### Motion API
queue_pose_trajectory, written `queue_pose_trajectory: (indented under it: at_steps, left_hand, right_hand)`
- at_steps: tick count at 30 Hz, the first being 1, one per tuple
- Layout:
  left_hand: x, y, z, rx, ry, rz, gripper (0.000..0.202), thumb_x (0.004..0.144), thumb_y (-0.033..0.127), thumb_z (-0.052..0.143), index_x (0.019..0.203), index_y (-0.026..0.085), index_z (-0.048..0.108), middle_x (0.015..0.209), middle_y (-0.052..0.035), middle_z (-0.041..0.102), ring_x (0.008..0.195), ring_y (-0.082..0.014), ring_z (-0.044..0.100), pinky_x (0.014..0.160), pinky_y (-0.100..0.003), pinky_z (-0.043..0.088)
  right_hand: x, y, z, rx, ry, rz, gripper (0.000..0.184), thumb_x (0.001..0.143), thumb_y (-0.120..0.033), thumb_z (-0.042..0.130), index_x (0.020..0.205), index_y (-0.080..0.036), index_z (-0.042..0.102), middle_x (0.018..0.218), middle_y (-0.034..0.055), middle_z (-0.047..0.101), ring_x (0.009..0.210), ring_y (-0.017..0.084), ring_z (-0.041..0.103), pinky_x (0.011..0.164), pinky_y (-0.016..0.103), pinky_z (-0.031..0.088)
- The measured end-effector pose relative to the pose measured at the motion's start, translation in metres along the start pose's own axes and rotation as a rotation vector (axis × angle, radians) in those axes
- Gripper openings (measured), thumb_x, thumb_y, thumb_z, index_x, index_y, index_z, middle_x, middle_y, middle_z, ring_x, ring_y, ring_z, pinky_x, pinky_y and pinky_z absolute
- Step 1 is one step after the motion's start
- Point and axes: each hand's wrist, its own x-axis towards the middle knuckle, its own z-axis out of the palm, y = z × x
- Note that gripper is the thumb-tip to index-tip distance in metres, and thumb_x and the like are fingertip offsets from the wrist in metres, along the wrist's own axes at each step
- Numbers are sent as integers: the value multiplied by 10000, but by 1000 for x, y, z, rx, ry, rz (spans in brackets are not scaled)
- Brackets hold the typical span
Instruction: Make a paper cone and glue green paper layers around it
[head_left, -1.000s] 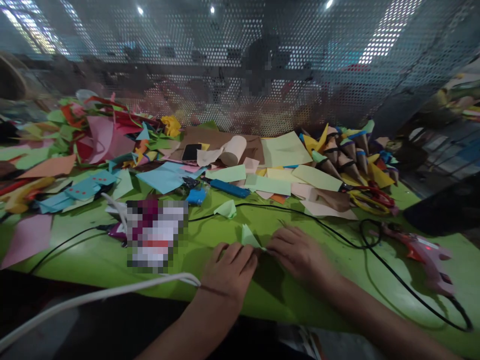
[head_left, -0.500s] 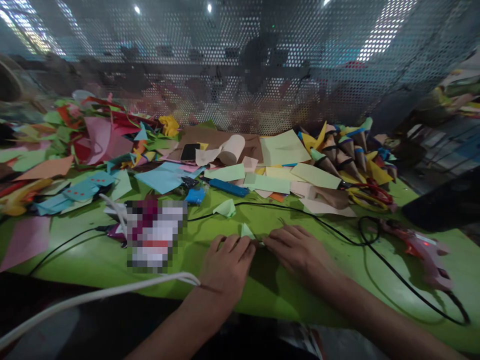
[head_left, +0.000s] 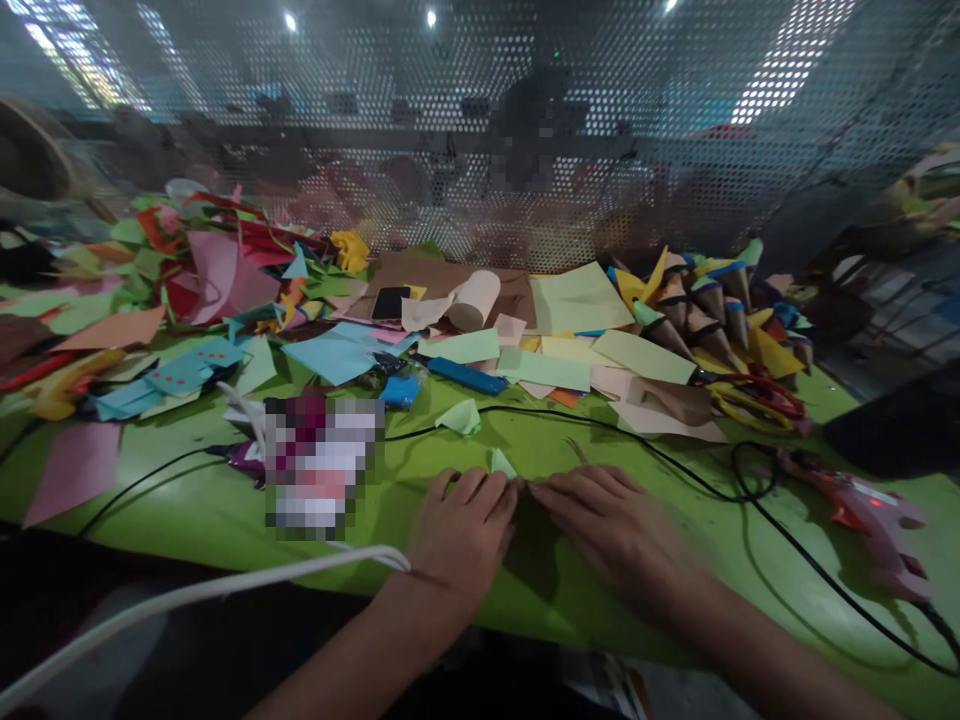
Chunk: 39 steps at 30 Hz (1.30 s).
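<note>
My left hand (head_left: 461, 530) and my right hand (head_left: 611, 520) lie side by side, palms down, on the green table (head_left: 187, 510) near its front edge. Between their fingertips a small piece of light green paper (head_left: 501, 464) sticks up, and both hands press on it with the fingers stretched out flat. Most of the paper is hidden under the hands. Another small light green scrap (head_left: 460, 416) lies just beyond, next to a black cable (head_left: 600, 425).
Coloured paper sheets and scraps (head_left: 225, 290) cover the back of the table. Paper cones (head_left: 697, 310) are heaped at the right, with scissors (head_left: 754, 395) in front. A pink glue gun (head_left: 874, 520) lies at the right. A white cord (head_left: 202, 595) crosses the front left.
The green paper tip between my hands stands lower than before; both hands have flattened over it. The view has shifted slightly.
</note>
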Motion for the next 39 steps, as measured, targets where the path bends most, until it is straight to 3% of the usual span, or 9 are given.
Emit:
queue_pose_trajectory:
  at_steps: [5, 11, 18, 25, 30, 39]
  left_hand:
    - [-12, -1, -3, -32, 49, -20, 339, 957, 287, 508, 1275, 187, 572, 1229, -21, 671, 1044, -216, 547, 901, -400, 360]
    - [-16, -3, 0, -2, 110, -23, 331, 967, 293, 498, 1265, 182, 590, 1234, -18, 683, 1071, -212, 542, 954, -397, 331]
    - [-5, -11, -1, 38, 33, -14, 353, 938, 304, 549, 1268, 181, 578, 1196, -18, 688, 1041, -212, 554, 902, -403, 354]
    - [1, -15, -6, 12, -39, -28, 354, 942, 303, 536, 1274, 186, 566, 1149, -39, 678, 1051, -225, 550, 892, -413, 371]
    - [2, -15, -5, -7, -40, -42, 354, 944, 290, 530, 1281, 187, 561, 1163, -32, 672, 1062, -232, 542, 901, -424, 376]
    - [-6, -12, -4, 12, -14, -58, 381, 943, 310, 533, 1308, 200, 546, 1271, -36, 643, 1103, -226, 533, 941, -414, 360]
  right_hand:
    - [4, 1, -3, 3, -28, -14, 317, 912, -115, 540, 1214, -154, 629, 1051, 83, 718, 908, 238, 642, 783, 416, 510]
    - [12, 4, -1, -46, -13, -12, 275, 912, -113, 534, 1159, -140, 654, 990, 89, 718, 875, 253, 640, 767, 418, 510]
    - [14, 13, 7, -79, -31, 24, 278, 943, -166, 519, 1190, -159, 646, 1002, 94, 709, 900, 264, 639, 761, 422, 509]
    - [7, 8, 2, -84, -8, 38, 340, 982, -219, 465, 1292, -146, 583, 1147, 119, 683, 1006, 280, 610, 830, 446, 491]
    - [11, 1, 1, -71, -91, 35, 343, 954, -188, 505, 1286, -159, 584, 1124, 94, 693, 983, 258, 624, 847, 441, 500]
    - [23, 7, 6, -85, -115, 47, 346, 916, -169, 558, 1258, -139, 600, 1074, 107, 692, 965, 270, 628, 829, 451, 507]
